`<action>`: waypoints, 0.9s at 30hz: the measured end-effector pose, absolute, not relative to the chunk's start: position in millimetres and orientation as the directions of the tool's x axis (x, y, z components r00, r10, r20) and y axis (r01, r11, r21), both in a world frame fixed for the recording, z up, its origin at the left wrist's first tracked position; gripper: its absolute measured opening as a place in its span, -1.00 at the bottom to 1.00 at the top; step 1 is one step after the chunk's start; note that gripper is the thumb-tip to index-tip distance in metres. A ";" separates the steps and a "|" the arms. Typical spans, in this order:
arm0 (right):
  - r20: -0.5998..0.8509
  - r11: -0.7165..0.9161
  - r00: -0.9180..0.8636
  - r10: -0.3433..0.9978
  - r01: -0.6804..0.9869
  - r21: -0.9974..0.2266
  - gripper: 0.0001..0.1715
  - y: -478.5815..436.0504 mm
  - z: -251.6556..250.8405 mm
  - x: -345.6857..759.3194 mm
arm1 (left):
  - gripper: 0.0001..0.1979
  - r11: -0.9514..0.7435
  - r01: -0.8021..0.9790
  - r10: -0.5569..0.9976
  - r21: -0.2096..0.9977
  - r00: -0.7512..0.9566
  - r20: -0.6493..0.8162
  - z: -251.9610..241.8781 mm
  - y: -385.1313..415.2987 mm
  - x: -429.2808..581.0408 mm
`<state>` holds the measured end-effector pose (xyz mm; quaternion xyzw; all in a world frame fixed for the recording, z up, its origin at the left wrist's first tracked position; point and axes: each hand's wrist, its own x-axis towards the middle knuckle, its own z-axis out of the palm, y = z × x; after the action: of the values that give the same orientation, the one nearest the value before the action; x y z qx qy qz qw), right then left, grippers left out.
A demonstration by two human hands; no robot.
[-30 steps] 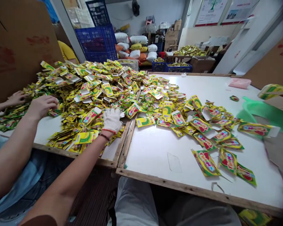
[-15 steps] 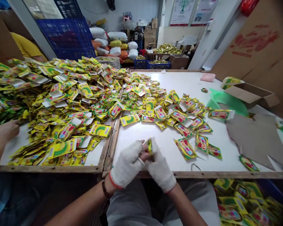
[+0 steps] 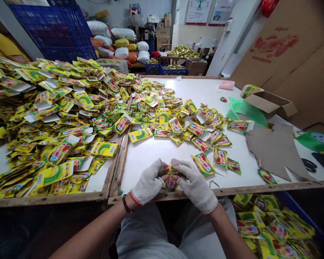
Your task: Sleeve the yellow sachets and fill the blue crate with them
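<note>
Left hand (image 3: 149,181) and right hand (image 3: 197,187), both in white knitted gloves with bare fingertips; thumbs and fingers of each pinch one small printed packet in yellow, green and red (image 3: 170,182) between them, at the near edge of the table; fingers and glare hide much of it, so whether it is a single piece or a carton with a sachet cannot be told.

Risks, as judged: a loosened pinch could let the packet slip over the rough brown wooden rim (image 3: 178,196) towards the lap; uneven thumb pressure could crease a thin wall; loose glove yarn could catch on a card edge.

Outward: smooth white tabletop (image 3: 148,158), its sheen broken by a thin pale loop of strip (image 3: 214,185) right of the hands; flat yellow-and-green card carton (image 3: 203,164) near the right hand, stiff and sharp-cornered; further off, a matt grey-brown torn cardboard sheet (image 3: 275,151) with ragged edges; to the left, a tall heap of yellow-and-green cartons (image 3: 56,151), many with white flaps lifted; steep and loosely stacked, it could slide if a forearm knocked it; below right, a blue plastic crate (image 3: 291,203) filled with like cartons.
</note>
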<state>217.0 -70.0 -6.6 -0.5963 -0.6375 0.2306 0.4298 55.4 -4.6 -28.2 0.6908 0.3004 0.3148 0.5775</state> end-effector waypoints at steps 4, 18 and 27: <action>0.116 0.078 0.002 0.993 0.732 -0.676 -0.77 -58.7 11.4 219.4 | -0.77 -0.238 0.106 0.797 0.965 0.589 0.132 -27.7 -9.9 56.0; 0.260 0.121 0.381 0.887 0.352 -0.928 -0.78 -81.4 -39.9 200.0 | -0.79 -0.300 0.134 0.779 0.945 0.606 0.161 -26.3 1.4 44.8; 0.194 0.094 0.255 0.947 0.357 -0.929 -0.66 -65.0 -26.6 208.1 | -0.64 -0.137 0.050 0.809 0.989 0.581 0.083 -20.2 5.7 48.4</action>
<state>208.1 -65.0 -26.6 -0.6075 -0.5369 0.2900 0.5085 48.4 5.7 -20.2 0.6779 0.3168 0.3300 0.5755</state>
